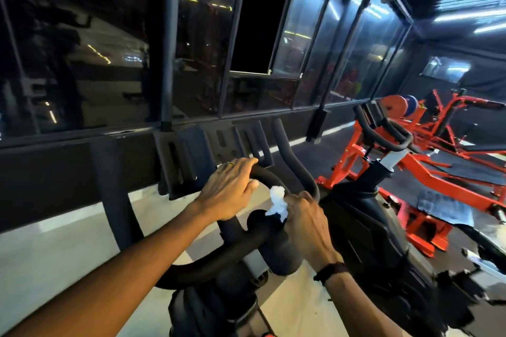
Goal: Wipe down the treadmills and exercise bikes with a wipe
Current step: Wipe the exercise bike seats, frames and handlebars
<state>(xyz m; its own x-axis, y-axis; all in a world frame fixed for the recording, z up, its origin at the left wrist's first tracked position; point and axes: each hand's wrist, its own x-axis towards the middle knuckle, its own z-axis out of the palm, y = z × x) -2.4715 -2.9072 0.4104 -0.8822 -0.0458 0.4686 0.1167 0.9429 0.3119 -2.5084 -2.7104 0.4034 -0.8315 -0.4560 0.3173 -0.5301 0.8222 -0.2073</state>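
Observation:
A black exercise bike's handlebar fills the lower middle of the head view, with padded loops curving up and away. My left hand rests over the front loop of the bar, fingers curled round it. Just to its right, my right hand pinches a crumpled white wipe and holds it against the middle of the handlebar. A dark band sits on my right wrist.
A second black exercise bike stands to the right. Behind it are orange weight machines on dark floor mats. A dark glass wall runs across ahead, with a black post rising at left.

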